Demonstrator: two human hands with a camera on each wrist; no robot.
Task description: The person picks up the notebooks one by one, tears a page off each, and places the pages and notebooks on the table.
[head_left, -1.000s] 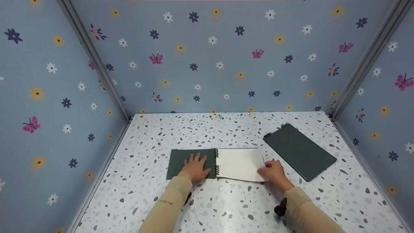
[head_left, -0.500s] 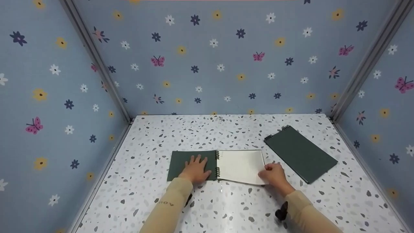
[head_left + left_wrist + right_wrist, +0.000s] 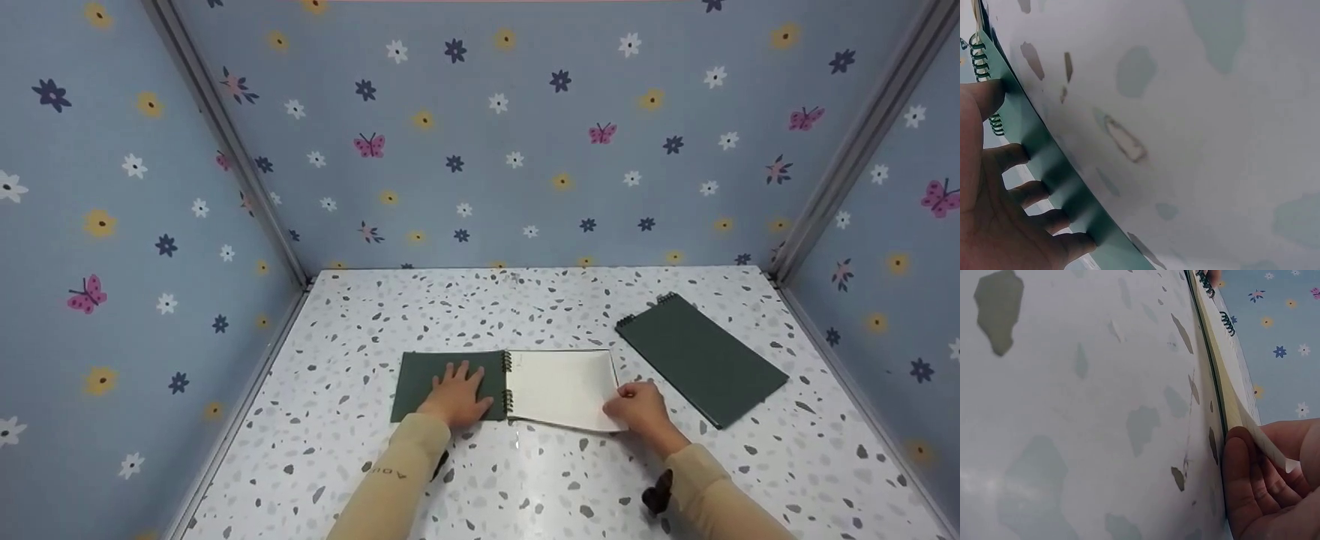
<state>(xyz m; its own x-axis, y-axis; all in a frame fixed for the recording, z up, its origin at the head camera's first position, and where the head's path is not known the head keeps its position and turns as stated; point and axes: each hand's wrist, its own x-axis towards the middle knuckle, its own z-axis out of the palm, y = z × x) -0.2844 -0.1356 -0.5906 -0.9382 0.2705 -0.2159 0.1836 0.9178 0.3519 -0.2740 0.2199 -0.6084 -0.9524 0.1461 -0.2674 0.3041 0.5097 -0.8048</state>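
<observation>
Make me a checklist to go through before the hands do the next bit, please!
1. Is the open notebook lying on the table? Ok: its green cover is on the left, paper on the right.
2. Is the left hand on the cover? Ok: fingers spread across it.
3. Does the right hand have the page? Ok: it's pinching the lifted corner.
4. Is just one sheet pinched? Cannot tell: fingers hide it.
5. Is the other notebook out of the way? Ok: it's closed and apart from the open one.

Closed green notebook (image 3: pixel 701 361) — askew, speckled white table (image 3: pixel 450 311), blue flowered wall (image 3: pixel 480 139)
</observation>
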